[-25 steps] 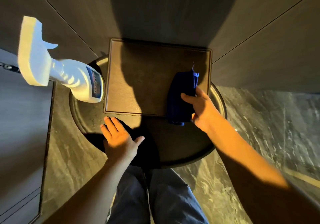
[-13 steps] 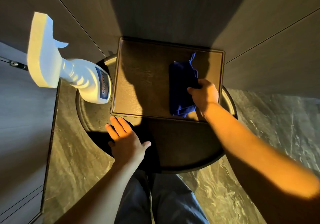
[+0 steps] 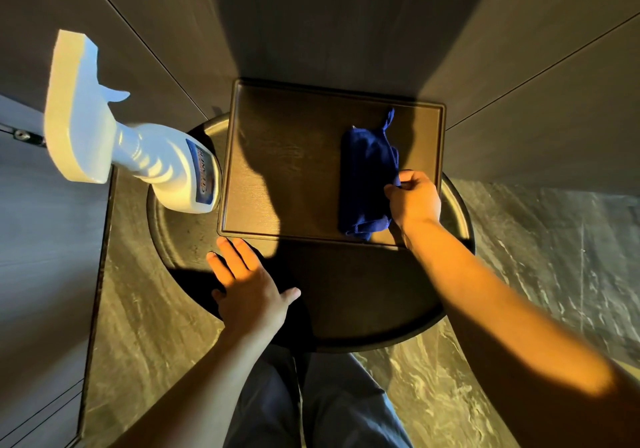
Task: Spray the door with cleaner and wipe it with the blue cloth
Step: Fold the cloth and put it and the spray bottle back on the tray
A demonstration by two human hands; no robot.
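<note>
A folded blue cloth [image 3: 365, 177] lies on the right half of a dark rectangular tray [image 3: 284, 170]. My right hand [image 3: 414, 199] pinches the cloth's right edge with curled fingers. The white spray bottle [image 3: 138, 149] of cleaner stands on the round table's left rim, its trigger head towards me at the upper left. My left hand [image 3: 247, 284] rests flat with fingers spread on the table in front of the tray, holding nothing. A grey door panel [image 3: 38, 239] with a dark frame fills the left side.
The tray sits on a round dark table [image 3: 363, 302] against a corner of dark wall panels [image 3: 346, 14]. Marble floor [image 3: 554, 257] lies to the right and left of the table. My legs in blue trousers [image 3: 311, 402] are below the table edge.
My right hand has carried the blue cloth from the tray's front edge further onto the tray and set it down flat. My left hand has stayed spread on the table.
</note>
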